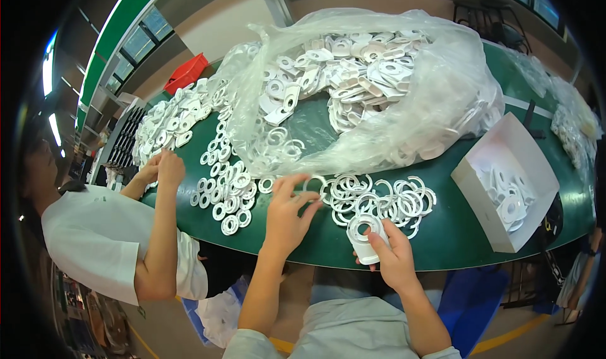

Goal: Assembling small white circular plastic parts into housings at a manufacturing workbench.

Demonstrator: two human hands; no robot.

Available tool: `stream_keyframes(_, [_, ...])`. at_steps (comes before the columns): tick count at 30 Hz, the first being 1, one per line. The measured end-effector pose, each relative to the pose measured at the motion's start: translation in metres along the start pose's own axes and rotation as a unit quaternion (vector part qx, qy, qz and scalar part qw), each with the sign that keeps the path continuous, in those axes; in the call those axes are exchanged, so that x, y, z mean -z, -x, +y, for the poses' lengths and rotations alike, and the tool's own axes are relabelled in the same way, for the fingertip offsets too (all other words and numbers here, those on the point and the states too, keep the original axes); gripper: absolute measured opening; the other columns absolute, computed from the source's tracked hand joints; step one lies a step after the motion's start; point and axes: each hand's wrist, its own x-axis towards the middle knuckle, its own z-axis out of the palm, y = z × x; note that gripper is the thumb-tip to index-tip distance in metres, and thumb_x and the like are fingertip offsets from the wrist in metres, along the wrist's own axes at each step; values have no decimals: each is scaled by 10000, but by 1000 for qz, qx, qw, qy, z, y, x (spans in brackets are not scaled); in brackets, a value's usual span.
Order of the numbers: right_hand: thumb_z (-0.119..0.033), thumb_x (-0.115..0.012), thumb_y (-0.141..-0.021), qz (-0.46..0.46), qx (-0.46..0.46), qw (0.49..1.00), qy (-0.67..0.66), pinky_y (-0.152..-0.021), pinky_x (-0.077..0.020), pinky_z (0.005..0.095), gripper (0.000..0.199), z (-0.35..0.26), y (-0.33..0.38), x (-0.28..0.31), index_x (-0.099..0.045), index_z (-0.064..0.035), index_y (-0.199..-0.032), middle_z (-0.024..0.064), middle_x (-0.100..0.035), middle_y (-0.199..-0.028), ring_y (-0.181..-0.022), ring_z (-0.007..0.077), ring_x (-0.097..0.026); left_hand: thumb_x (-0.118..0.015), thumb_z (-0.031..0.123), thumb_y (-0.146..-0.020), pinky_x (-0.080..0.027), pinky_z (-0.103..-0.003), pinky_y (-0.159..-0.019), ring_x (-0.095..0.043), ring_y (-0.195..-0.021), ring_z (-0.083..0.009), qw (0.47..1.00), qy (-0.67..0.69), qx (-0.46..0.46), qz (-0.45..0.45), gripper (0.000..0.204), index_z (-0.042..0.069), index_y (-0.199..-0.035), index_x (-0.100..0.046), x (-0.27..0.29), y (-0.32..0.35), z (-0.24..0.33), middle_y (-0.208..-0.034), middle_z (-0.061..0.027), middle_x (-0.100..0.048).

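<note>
My left hand (288, 217) pinches a thin white ring (321, 189) between thumb and fingers, just left of a loose pile of white open rings (413, 198). Gripped in my right hand (398, 258) is a flat white plastic piece (369, 250) with a rounded top and a round hole, held at the table's near edge. Its back and some of my fingers are hidden. Left of my left hand lie many small white washer-like rings (230, 204) on the green table (297, 248).
A large clear plastic bag (435, 122) full of white pieces spreads across the table. An open white box (486, 217) with more pieces stands at the right. To the left, a co-worker (107, 233) handles something beside another heap (167, 125); a red bin (185, 73) sits beyond.
</note>
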Motion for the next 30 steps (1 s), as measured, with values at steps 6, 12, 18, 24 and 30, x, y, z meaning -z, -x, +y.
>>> stream_keyframes(6, [-146,-457,-976,-10,-7,1000,11,-436,-436,223,147,-2,-3,-1,-518,-23,-1027,100,-656,-809,-614,132,-641,-782,42,-681,-480,-315,-654,-609,-778,-198,993,56,80,-58,190,20,-800,-636,15,13,13,-919,-97,-656])
stream_keyframes(12, [-149,-483,-969,-26,-33,998,56,-442,-459,241,165,-7,-14,-4,-531,-1,-1024,94,-643,-782,-591,145,-630,-745,77,-763,-469,-261,-568,-623,-619,-154,937,66,331,-89,320,16,-1043,-604,28,18,12,-781,-123,-666])
stream_keyframes(18, [-154,-484,-972,-33,-46,998,32,-456,-477,248,173,-7,-12,1,-531,0,-1034,93,-642,-781,-597,151,-632,-735,59,-736,-488,-313,-633,-628,-698,-230,990,-111,55,-66,248,36,-977,-679,19,19,0,-808,-105,-641])
stream_keyframes(24, [-168,-463,-987,-38,-43,998,8,-473,-489,247,191,-7,-12,-3,-523,-2,-1061,91,-644,-804,-616,152,-638,-709,-12,-761,-435,-232,-569,-591,-655,-97,950,161,251,-93,91,-4,-851,-696,26,18,-2,-769,-45,-658])
stream_keyframes(30, [-327,-364,-1028,-43,-26,999,-19,-503,-515,250,362,0,-13,2,-518,-8,-1101,102,-641,-873,-663,163,-650,-707,-41,-784,-442,-187,-610,-581,-686,-65,862,403,309,-5,99,-47,-879,-678,10,16,55,-791,-27,-654])
